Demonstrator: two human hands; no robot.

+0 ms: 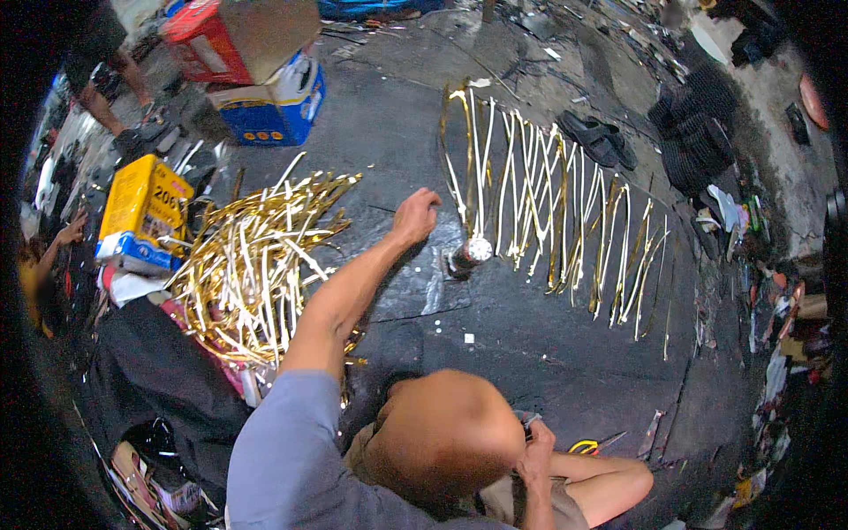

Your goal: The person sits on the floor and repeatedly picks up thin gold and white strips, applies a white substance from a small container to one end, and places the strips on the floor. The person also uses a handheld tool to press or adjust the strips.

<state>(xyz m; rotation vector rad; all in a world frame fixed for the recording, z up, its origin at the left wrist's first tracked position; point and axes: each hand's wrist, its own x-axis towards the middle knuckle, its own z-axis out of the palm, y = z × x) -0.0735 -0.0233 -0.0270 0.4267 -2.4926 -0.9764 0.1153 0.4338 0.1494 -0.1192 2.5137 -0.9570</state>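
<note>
My left hand (417, 215) reaches forward over the dark mat, its fingers curled. Whatever it may hold is too small to make out. To its right, thin white and gold strips (556, 185) are spread in a slanting row, some crossing each other. Closer to me stands a short dark cylinder (477, 251) with a whitish top. Left of my forearm, a tangled heap of gold and white strips (261, 256) covers the mat. By my bent leg, my right hand (536, 444) is closed around a small greyish thing, mostly hidden. Yellow-handled scissors (586, 447) lie right of it.
A yellow and blue box (146, 208) borders the heap. Behind it, a red carton (208, 44) rests on a blue box (269, 110). Dark sandals (601, 139) lie beyond the row. Another person's legs (106, 106) show at far left. Scraps litter the surrounding floor.
</note>
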